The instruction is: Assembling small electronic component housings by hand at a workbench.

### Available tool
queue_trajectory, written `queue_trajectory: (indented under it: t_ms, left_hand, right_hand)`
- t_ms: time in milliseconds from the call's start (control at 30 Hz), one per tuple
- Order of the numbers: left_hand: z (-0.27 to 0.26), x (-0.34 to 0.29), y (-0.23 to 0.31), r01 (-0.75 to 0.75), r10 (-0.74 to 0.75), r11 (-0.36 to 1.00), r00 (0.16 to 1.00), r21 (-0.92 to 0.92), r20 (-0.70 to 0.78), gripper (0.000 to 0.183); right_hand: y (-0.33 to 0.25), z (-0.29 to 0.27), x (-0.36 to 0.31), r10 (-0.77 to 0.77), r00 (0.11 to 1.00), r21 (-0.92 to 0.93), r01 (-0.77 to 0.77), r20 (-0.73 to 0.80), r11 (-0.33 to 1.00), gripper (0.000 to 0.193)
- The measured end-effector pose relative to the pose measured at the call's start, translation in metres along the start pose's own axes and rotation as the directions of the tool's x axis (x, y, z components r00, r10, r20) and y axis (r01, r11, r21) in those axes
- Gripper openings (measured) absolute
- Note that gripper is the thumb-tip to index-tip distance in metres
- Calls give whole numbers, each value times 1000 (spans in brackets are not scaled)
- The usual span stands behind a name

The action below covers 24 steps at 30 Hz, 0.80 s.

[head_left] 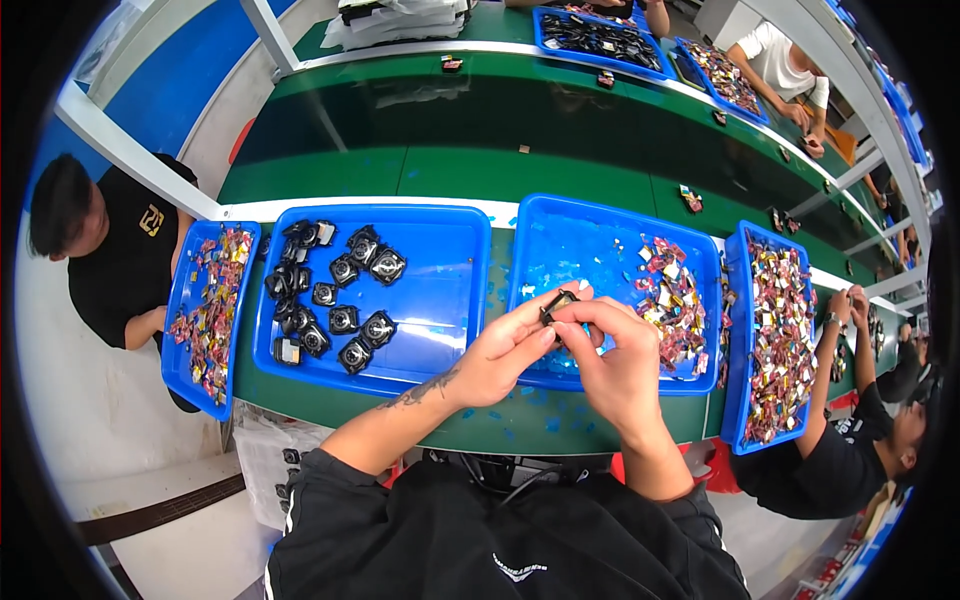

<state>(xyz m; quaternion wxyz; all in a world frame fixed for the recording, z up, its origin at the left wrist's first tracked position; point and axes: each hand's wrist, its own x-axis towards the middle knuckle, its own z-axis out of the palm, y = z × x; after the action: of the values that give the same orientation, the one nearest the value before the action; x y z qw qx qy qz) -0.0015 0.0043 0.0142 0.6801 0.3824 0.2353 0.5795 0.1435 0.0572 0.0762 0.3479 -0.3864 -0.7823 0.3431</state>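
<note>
A small black part is held above the left side of a blue tray. It is gripped by the closed fingers of the left hand and pinched by the right hand. Multicoloured pieces are heaped at the tray's right; black casings are contained in the adjacent blue bin, leftward.

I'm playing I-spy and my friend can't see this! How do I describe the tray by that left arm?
Find the green table, then the blue trays along its near edge. Go to the second tray from the left. It holds chunky black parts, while the trays on either side hold small pink-and-yellow pieces.
</note>
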Motion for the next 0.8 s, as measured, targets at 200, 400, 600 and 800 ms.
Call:
queue_trajectory:
  t_ms: [200,400,600,800]
  left_hand:
    - [-1,-1,0,4,-4,999,1000,45,7,51]
    - [-1,-2,2,42,-44,995,999,91,17,52]
    - [1,-4,3,83,-83,996,997,17,5,52]
    - [3,-5,4,100,-100,995,995,-2,-1,49]
  right_hand:
    - [-3,-6,2,-19,999,-89,23,40,996,10]
    - [-2,-5,2,-99,995,-190,97,0,977,16]
    - [-2,-5,-1,-165,985,-245,150,-42,958,21]
    - [-1,-14,-1,-71,997,-189,61,-44,980,28]
